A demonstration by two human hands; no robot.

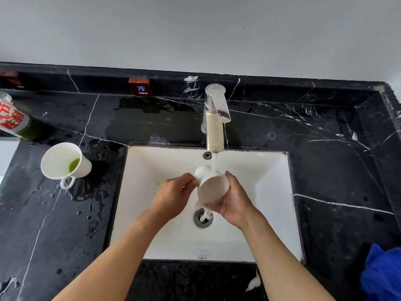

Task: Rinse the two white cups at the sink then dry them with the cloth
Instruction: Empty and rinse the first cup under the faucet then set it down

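Note:
I hold a white cup (211,187) tipped on its side over the white sink (269,192), under water running from the chrome tap (215,127). My left hand (173,196) pinches it at the left, by the handle side. My right hand (234,200) cradles its rim and body from below, and water spills down to the drain (202,218). A second white cup (65,161) stands tilted on the black counter to the left, with green liquid in its bottom. A blue cloth (384,272) lies at the lower right counter edge.
The black marble counter (336,170) is wet, with puddles and drops around the left cup. A bottle with a red-and-white label (15,118) lies at the far left. A red tag marked COLD (141,88) sits on the back ledge.

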